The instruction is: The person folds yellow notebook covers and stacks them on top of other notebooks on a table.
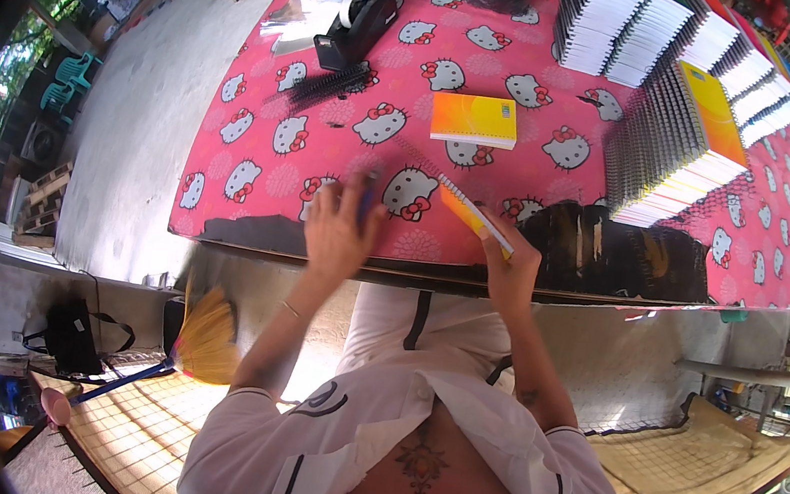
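My right hand (513, 266) grips a small orange-and-yellow notebook (466, 212) at its lower end, tilted above the table's front edge. A thin coil (418, 157) sticks out past the notebook's upper end. My left hand (338, 234) is to the left of it, smeared by motion, with a slim dark blue object (366, 200) at its fingers; what kind of thing it is cannot be made out. Farther back, another yellow-and-orange notebook (473, 120) lies flat. Loose black spiral coils (325, 86) lie beyond my left hand.
A pink tablecloth (268, 184) with cat faces covers the table. Stacks of spiral notebooks (682, 146) stand at the right. At the back left is a black tape dispenser (357, 27). Black material (616, 253) lies along the front edge. A broom (205, 342) stands below left.
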A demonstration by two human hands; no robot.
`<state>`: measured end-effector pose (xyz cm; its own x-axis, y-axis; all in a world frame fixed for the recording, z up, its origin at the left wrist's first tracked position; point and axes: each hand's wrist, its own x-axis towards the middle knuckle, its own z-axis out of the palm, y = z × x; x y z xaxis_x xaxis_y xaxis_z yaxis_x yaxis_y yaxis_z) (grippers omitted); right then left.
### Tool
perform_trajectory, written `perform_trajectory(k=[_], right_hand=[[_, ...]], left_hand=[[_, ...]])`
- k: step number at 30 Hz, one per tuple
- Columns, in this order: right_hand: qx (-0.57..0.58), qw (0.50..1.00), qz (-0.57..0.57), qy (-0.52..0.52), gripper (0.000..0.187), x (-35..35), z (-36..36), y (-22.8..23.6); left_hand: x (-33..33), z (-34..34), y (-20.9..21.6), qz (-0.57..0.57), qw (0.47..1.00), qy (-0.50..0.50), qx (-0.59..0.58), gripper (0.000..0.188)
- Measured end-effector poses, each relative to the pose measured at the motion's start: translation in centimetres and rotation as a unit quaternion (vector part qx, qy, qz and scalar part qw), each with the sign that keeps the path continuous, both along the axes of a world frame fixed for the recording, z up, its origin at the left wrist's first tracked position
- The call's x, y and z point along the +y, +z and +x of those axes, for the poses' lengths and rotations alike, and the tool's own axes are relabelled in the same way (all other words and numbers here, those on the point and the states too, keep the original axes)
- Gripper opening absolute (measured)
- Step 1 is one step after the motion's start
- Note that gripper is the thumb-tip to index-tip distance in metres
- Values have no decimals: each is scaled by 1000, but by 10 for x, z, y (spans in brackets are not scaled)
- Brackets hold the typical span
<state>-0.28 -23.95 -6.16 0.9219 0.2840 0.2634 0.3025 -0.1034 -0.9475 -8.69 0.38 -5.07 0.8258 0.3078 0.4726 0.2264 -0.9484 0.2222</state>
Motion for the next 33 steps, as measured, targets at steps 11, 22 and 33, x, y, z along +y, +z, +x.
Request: perform_trajectory(k=[11, 22, 33], right_hand=[[167, 977, 111, 69, 28, -15, 14, 6], [63, 991, 93, 79, 28, -17, 16, 14], [51, 985, 17, 161, 27, -26, 21, 16]], left_hand=[[-83, 19, -7, 70, 962, -252, 78, 78], [-77, 23, 17, 30, 953, -300, -22, 50], [-41, 68, 59, -104, 899, -422, 49, 17]])
